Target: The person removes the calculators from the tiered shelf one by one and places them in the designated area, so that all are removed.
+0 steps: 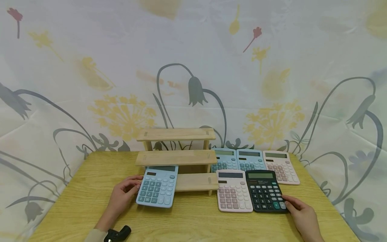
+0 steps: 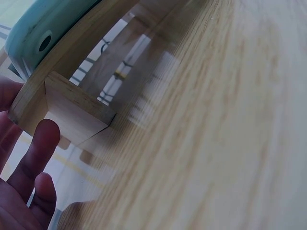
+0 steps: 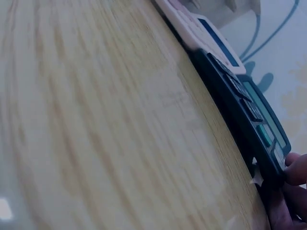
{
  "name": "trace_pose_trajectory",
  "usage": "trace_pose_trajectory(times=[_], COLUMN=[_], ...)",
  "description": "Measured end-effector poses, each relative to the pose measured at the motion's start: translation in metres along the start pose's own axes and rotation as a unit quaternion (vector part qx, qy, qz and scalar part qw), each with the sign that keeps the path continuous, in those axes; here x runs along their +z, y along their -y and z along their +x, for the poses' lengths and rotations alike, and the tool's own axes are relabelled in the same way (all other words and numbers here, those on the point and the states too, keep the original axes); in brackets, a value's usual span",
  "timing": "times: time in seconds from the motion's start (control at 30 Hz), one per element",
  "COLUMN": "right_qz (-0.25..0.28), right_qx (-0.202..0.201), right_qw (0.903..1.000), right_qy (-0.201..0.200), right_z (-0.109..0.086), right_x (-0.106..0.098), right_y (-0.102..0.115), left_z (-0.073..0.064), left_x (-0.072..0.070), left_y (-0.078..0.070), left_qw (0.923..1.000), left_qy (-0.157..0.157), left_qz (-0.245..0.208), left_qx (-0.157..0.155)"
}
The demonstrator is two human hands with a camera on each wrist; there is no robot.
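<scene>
A light-blue calculator (image 1: 157, 186) leans tilted on the left part of the lowest step of a wooden shelf rack (image 1: 196, 182). My left hand (image 1: 121, 195) is beside its left edge, fingers loosely bent. In the left wrist view, the fingers (image 2: 41, 143) are by the end of the step, below the calculator (image 2: 43, 38); whether they touch it is hard to tell. My right hand (image 1: 303, 216) pinches the lower right corner of a black calculator (image 1: 266, 193), which lies beside a pink calculator (image 1: 234, 191). The right wrist view shows fingers (image 3: 296, 170) at the black calculator's (image 3: 240, 105) corner.
Behind the black and pink calculators stand two more blue calculators (image 1: 223, 159) and another pink one (image 1: 281, 168). The rack's middle step (image 1: 175, 158) and top step (image 1: 175, 134) hold nothing. A flowered cloth (image 1: 193, 50) hangs behind the wooden table (image 1: 187, 225).
</scene>
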State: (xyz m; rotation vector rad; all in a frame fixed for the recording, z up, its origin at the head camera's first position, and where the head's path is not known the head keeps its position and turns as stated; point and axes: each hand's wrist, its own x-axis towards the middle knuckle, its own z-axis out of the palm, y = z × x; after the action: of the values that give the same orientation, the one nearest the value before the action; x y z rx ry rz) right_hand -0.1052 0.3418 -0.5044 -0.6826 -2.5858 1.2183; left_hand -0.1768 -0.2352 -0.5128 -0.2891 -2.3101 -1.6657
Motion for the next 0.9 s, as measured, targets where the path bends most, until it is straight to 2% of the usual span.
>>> trace_pose_trajectory(times=[0.17,0.47,0.9], right_qz=[0.011,0.018,0.047], right_qx=[0.011,0.010,0.024], right_qw=[0.9999,0.9997,0.9984], right_qy=[-0.002,-0.014,-0.018], right_z=[0.0011,0.0007,-0.0005], right_x=[0.0010,0.0025,0.0016], right_y=[0.0007,-0.0024,-0.0005], left_z=[-0.0017,0.0000,-0.0003], left_x=[0.0008,0.0004,0.0005], left_y=[-0.0014,0.0001,0.0008], left_qw=[1.0000,1.0000,1.0000], left_qy=[-0.002,0.001,-0.001], left_qz=[-0.006,-0.002,-0.001], left_qx=[0.006,-0.007,-0.004])
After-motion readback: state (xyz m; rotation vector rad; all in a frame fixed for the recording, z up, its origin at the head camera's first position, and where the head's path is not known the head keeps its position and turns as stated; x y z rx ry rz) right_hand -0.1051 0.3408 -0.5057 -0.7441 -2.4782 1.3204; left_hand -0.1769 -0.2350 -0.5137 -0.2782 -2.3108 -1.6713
